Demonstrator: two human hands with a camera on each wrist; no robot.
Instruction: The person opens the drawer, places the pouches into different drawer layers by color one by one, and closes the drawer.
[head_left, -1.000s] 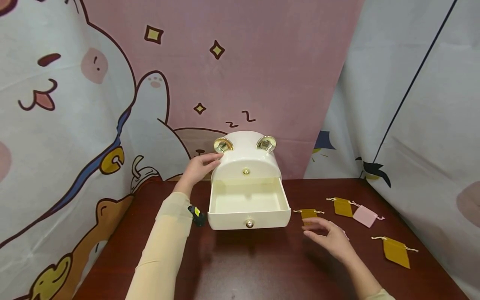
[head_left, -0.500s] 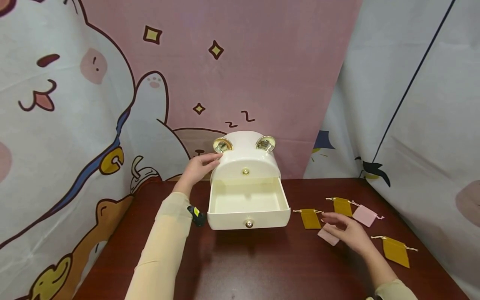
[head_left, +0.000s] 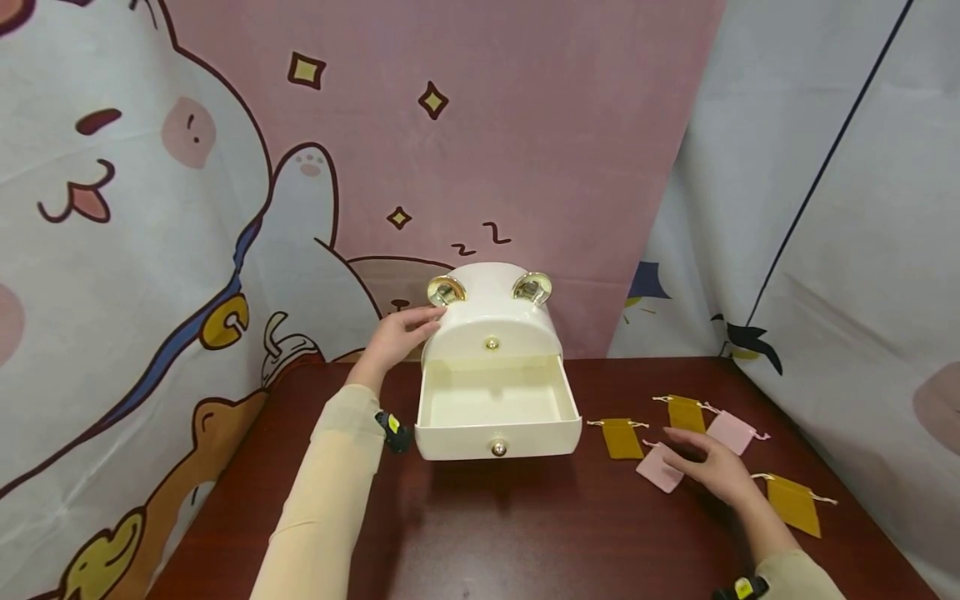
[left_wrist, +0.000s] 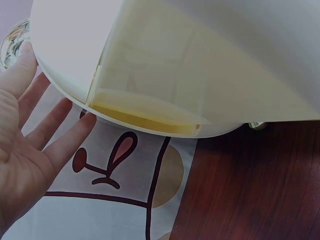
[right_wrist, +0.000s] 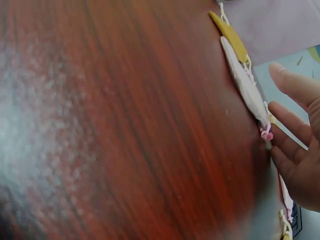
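A glossy cream storage box with two gold ear-shaped pieces stands at the back of the table. Its lower drawer is pulled out, and the inside is bare. My left hand rests its outstretched fingers against the box's left side, below one gold ear; the left wrist view shows these spread fingers at the box's edge. On the right, my right hand hovers with loosely bent fingers beside a small pink drawstring pouch. A mustard pouch lies between that pouch and the drawer.
Farther right lie a mustard pouch, a pink pouch and another mustard pouch near the right edge. Cartoon-printed cloth hangs behind and beside the dark wooden table.
My right hand has drawn back to the right, from over the mustard pouch beside the drawer, uncovering it and the pink pouch. My left hand and the box have stayed put.
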